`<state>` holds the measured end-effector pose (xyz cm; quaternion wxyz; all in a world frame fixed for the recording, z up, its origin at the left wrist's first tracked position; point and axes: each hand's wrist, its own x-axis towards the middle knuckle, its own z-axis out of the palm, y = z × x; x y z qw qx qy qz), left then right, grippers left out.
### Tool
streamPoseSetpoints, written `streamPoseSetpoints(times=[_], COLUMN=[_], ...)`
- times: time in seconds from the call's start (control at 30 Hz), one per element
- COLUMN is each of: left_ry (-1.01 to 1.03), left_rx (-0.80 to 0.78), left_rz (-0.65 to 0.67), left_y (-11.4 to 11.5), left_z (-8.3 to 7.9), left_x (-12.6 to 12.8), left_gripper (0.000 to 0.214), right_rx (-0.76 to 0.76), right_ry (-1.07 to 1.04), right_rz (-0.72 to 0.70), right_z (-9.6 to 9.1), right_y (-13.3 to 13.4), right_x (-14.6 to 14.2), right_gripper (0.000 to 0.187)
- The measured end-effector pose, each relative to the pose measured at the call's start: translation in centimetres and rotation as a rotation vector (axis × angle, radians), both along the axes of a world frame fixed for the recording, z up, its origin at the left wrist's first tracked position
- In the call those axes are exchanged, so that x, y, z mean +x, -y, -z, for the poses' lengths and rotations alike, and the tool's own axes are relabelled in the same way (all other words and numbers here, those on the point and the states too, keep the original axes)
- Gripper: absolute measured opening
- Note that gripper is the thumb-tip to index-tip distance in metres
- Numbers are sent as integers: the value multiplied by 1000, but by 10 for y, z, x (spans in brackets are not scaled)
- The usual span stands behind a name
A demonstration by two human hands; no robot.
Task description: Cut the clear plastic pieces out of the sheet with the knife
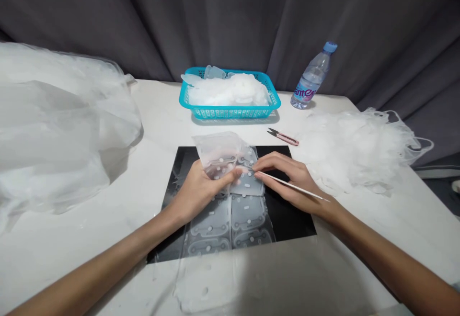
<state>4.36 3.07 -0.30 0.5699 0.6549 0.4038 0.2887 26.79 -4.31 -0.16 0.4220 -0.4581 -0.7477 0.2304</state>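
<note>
Left hand (199, 186) pinched the translucent sheet (247, 210), steadying that fold, it seemed! | right hand (293, 170) gripped a white stick (293, 186), right up close | sheet lay partly across black mat (287, 220), likely for contrast

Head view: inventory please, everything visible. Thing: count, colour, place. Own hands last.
table: 1, white, under everything
curtain: count unclear, dark grey, behind table
mat: 1, black, table centre
sheet: at least 1, translucent, over mat and near table
basket: 1, blue, beyond mat
pieces: uncountable, white, in basket
bottle: 1, clear with blue cap, right of basket
snips: 1, pink with dark blades, right of centre
scraps: uncountable, whitish, right pile
plastic heap: 1, whitish, left
stick: 1, white, in right hand
left hand: 1, bare, gripping sheet
right hand: 1, bare, by sheet
</note>
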Motion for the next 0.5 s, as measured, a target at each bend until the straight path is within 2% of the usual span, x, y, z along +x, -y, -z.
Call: streamPoseSetpoints(times=[0.37, 0.5], left_ry=[-15, -122], left_rx=[83, 54], left_rz=[-40, -31], left_y=[-1, -4], left_z=[3, -2], left_x=[1, 2], left_gripper=[35, 33], right_rx=[106, 92], right_ry=[133, 216], right_rz=[32, 30], right_z=[6, 11], right_y=[1, -3], right_x=[-12, -16], right_gripper=[12, 12])
